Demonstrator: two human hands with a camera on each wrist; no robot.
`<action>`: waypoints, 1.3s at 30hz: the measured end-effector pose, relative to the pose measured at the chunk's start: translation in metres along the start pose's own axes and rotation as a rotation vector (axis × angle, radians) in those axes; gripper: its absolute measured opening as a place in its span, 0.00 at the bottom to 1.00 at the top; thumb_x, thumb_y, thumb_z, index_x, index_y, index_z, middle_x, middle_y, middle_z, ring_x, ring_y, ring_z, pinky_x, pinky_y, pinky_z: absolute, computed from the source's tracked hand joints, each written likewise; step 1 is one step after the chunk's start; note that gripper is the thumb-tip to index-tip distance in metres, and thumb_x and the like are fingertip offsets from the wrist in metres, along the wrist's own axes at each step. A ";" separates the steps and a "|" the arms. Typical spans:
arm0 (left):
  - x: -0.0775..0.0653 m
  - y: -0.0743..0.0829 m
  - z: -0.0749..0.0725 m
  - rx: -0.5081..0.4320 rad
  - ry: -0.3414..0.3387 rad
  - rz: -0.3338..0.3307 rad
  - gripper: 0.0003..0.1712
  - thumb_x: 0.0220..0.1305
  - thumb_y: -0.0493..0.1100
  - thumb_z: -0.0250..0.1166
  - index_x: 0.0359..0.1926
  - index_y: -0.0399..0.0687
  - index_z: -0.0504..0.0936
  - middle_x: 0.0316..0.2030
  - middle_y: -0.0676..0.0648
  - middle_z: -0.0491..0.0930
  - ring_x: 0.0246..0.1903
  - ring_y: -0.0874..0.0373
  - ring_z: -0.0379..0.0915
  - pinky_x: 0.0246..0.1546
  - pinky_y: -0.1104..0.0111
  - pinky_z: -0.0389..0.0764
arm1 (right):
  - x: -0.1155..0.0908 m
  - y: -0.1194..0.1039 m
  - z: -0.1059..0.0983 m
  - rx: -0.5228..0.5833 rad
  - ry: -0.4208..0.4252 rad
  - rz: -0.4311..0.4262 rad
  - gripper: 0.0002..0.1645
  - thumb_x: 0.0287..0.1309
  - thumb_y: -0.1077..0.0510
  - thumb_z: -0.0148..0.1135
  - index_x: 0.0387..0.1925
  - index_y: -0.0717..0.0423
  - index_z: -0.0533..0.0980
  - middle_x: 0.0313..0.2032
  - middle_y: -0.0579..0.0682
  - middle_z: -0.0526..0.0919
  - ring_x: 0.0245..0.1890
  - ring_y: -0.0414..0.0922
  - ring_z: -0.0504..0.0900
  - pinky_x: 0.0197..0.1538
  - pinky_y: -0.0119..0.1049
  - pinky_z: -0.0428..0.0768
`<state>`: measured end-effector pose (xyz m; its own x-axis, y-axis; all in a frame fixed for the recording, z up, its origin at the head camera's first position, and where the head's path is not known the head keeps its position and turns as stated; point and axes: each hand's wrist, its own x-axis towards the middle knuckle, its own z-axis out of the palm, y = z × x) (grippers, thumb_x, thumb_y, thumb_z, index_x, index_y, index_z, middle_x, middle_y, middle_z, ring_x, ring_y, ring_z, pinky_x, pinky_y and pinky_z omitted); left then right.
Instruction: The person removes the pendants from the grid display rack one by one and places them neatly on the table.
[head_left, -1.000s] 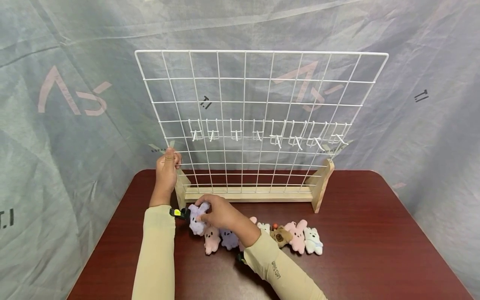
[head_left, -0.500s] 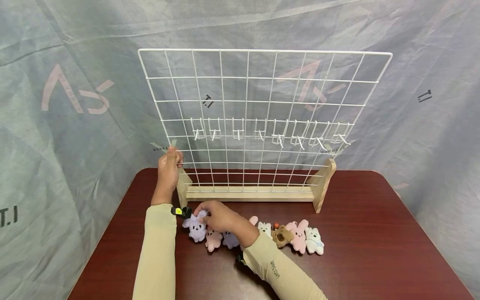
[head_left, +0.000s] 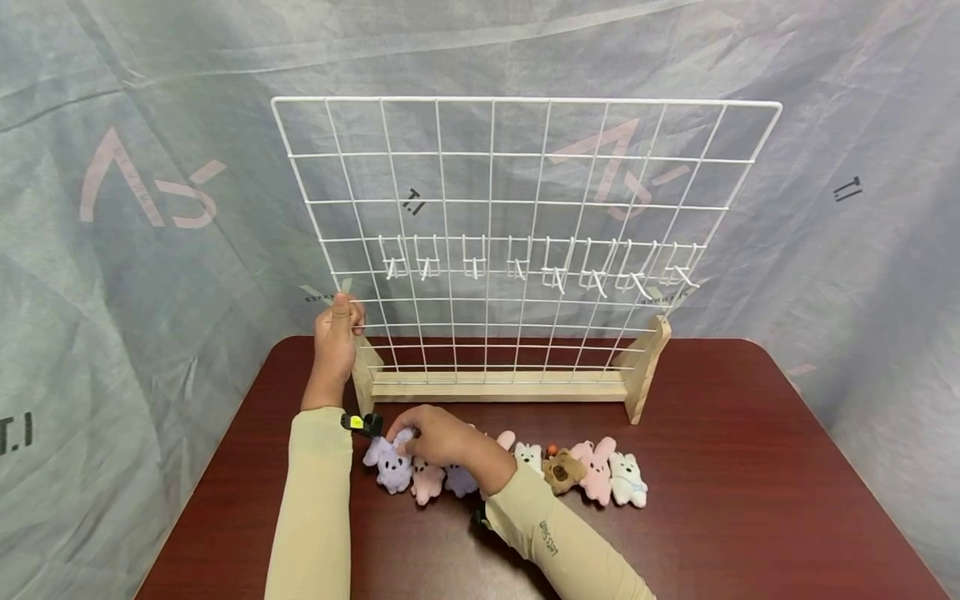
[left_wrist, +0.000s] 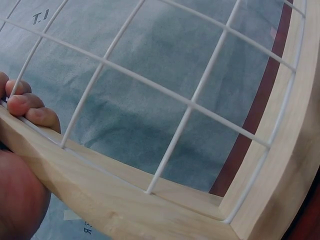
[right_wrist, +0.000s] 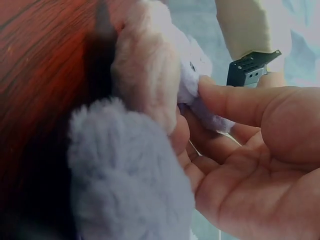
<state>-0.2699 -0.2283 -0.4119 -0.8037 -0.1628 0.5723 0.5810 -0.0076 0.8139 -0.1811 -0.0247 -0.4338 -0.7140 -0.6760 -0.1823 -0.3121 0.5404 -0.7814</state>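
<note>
My left hand [head_left: 335, 337] grips the left side of a white wire grid rack [head_left: 492, 100] low down; in the left wrist view its fingers [left_wrist: 42, 116] curl round the edge wire and the wooden upright [left_wrist: 80, 185]. With thumb and fingers, my right hand [head_left: 442, 435] pinches a purple bunny plush [head_left: 393, 471] by one ear, at the left end of a row of small plush toys. The right wrist view has the thumb on the purple bunny [right_wrist: 189, 80], behind a pink plush [right_wrist: 147, 65] and a second purple plush [right_wrist: 130, 175].
The row continues rightward with a white bear [head_left: 528, 455], a brown plush [head_left: 564, 472], a pink bunny [head_left: 596, 475] and another white bear [head_left: 628, 481]. Several white hooks [head_left: 556, 279] stick out from the grid above its wooden base [head_left: 498, 389]. My right forearm covers part of the row.
My right hand has brought the purple bunny down toward me, beside the pink plush, and the bunny now faces up more upright. The left hand keeps its grip on the rack.
</note>
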 end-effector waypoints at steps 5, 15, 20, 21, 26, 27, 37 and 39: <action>0.000 -0.002 -0.001 -0.004 0.013 -0.017 0.37 0.86 0.55 0.43 0.22 0.32 0.52 0.25 0.46 0.59 0.26 0.54 0.54 0.32 0.69 0.59 | -0.001 0.001 0.004 0.018 0.002 0.026 0.07 0.64 0.69 0.70 0.38 0.54 0.85 0.38 0.52 0.86 0.24 0.35 0.72 0.30 0.27 0.72; 0.001 -0.003 -0.001 -0.003 0.007 -0.016 0.37 0.85 0.57 0.44 0.22 0.34 0.52 0.25 0.46 0.58 0.26 0.52 0.53 0.32 0.68 0.58 | 0.001 0.004 0.010 -0.088 0.045 0.007 0.09 0.65 0.68 0.68 0.35 0.50 0.86 0.40 0.47 0.87 0.28 0.34 0.74 0.34 0.26 0.74; 0.001 -0.003 -0.001 -0.011 -0.005 0.009 0.40 0.83 0.61 0.46 0.22 0.33 0.52 0.25 0.46 0.57 0.25 0.53 0.53 0.32 0.68 0.58 | 0.001 0.003 0.014 -0.175 0.070 0.000 0.11 0.66 0.67 0.67 0.35 0.47 0.87 0.42 0.45 0.89 0.27 0.33 0.74 0.36 0.25 0.74; 0.001 -0.002 -0.001 -0.015 -0.007 0.011 0.40 0.83 0.61 0.47 0.22 0.33 0.52 0.25 0.46 0.57 0.25 0.53 0.52 0.32 0.68 0.58 | 0.001 0.002 0.015 -0.182 0.076 -0.002 0.11 0.66 0.67 0.67 0.34 0.47 0.87 0.43 0.45 0.89 0.27 0.33 0.74 0.36 0.25 0.74; 0.001 -0.002 -0.001 -0.028 -0.004 0.013 0.40 0.84 0.59 0.46 0.22 0.32 0.51 0.24 0.47 0.56 0.25 0.53 0.52 0.32 0.68 0.58 | 0.001 0.001 0.015 -0.166 0.106 -0.019 0.09 0.65 0.68 0.68 0.35 0.51 0.86 0.43 0.47 0.89 0.27 0.33 0.73 0.34 0.25 0.74; 0.001 -0.002 -0.001 -0.027 -0.003 0.014 0.39 0.84 0.59 0.46 0.22 0.33 0.51 0.24 0.46 0.57 0.25 0.54 0.52 0.32 0.68 0.58 | 0.001 0.001 0.015 -0.161 0.112 -0.024 0.08 0.65 0.67 0.68 0.35 0.52 0.85 0.42 0.47 0.88 0.27 0.33 0.73 0.34 0.25 0.74; 0.001 -0.004 0.001 -0.028 0.007 0.032 0.39 0.84 0.59 0.47 0.22 0.33 0.52 0.24 0.46 0.56 0.24 0.53 0.51 0.32 0.68 0.58 | 0.002 0.002 0.015 -0.177 0.120 -0.021 0.03 0.66 0.62 0.71 0.38 0.53 0.83 0.43 0.50 0.88 0.29 0.33 0.74 0.35 0.26 0.74; 0.001 -0.005 0.000 -0.026 0.006 0.036 0.40 0.83 0.61 0.48 0.22 0.33 0.52 0.24 0.47 0.57 0.24 0.54 0.52 0.31 0.68 0.58 | 0.002 0.003 0.014 -0.183 0.115 -0.031 0.03 0.65 0.62 0.72 0.39 0.54 0.83 0.43 0.51 0.88 0.29 0.34 0.73 0.36 0.26 0.74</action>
<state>-0.2733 -0.2281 -0.4155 -0.7817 -0.1694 0.6002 0.6125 -0.0276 0.7900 -0.1742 -0.0315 -0.4446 -0.7660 -0.6375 -0.0825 -0.4357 0.6092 -0.6626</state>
